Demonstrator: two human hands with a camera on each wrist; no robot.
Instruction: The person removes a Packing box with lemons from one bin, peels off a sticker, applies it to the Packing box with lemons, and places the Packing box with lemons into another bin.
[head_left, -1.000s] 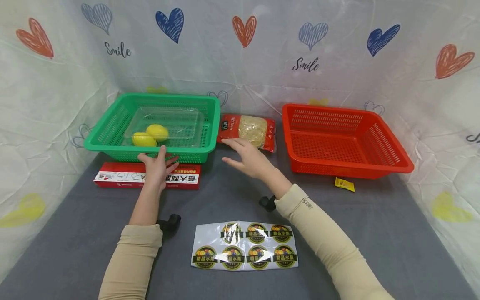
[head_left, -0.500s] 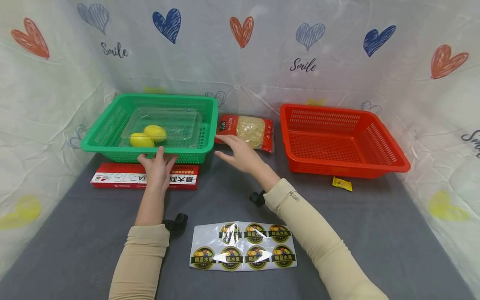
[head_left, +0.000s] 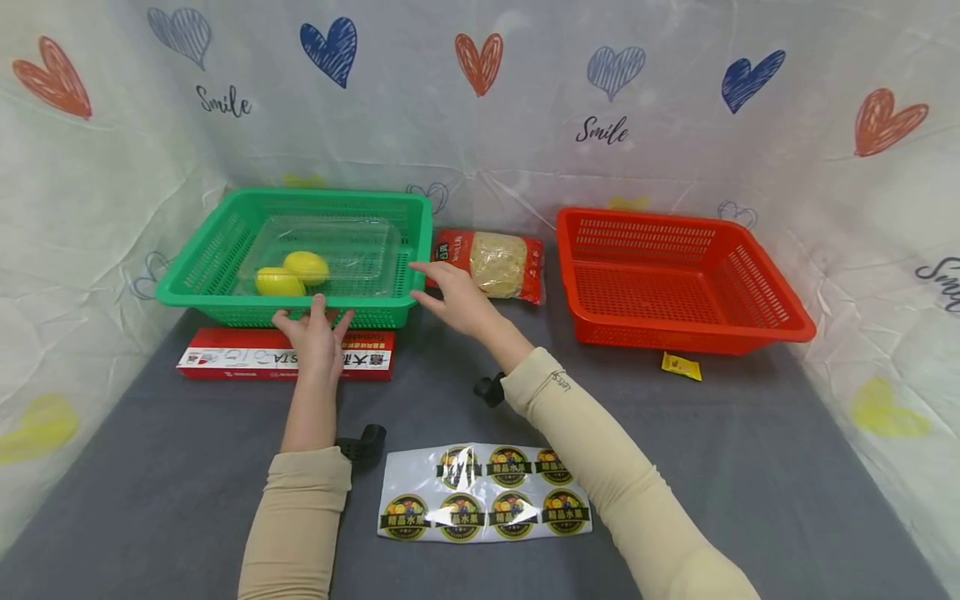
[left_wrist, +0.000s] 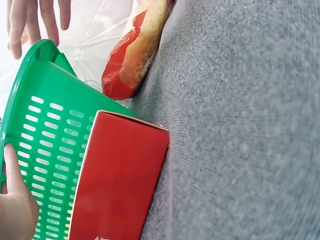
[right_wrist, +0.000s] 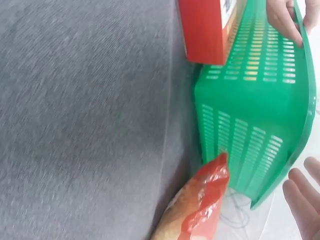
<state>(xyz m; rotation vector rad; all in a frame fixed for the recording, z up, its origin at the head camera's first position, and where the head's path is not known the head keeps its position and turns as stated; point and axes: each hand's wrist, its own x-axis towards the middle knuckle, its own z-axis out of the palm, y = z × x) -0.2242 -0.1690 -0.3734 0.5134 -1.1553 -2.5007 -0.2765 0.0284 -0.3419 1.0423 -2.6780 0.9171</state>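
Two yellow lemons (head_left: pixel 306 267) show in a clear plastic box (head_left: pixel 360 242) inside the green basket (head_left: pixel 168 287). At the basket's front rim is my left hand (head_left: pixel 317 342), gripping it with fingers on both sides of the lip, as the right wrist view shows. My right hand (head_left: pixel 457 298) reaches towards the basket's right end, fingers extended and parted from the thumb, tips close by the rim. In the right wrist view its fingers (right_wrist: pixel 299 187) hold nothing. Under the basket's front side lies a red pasta box (head_left: pixel 225 354), partly covered by my left hand.
A red and clear noodle packet (head_left: pixel 498 258) lies just right of the green basket. Further right stands a red basket (head_left: pixel 585 321), a small yellow packet (head_left: pixel 681 367) before it. Near me is a sheet of round fruit stickers (head_left: pixel 483 492). A printed cloth (head_left: pixel 525 150) hangs behind.
My right hand has moved left, from over the noodle packet to the green basket's right rim. My left hand stays at the front rim while its forearm swings right. The view shifts slightly.
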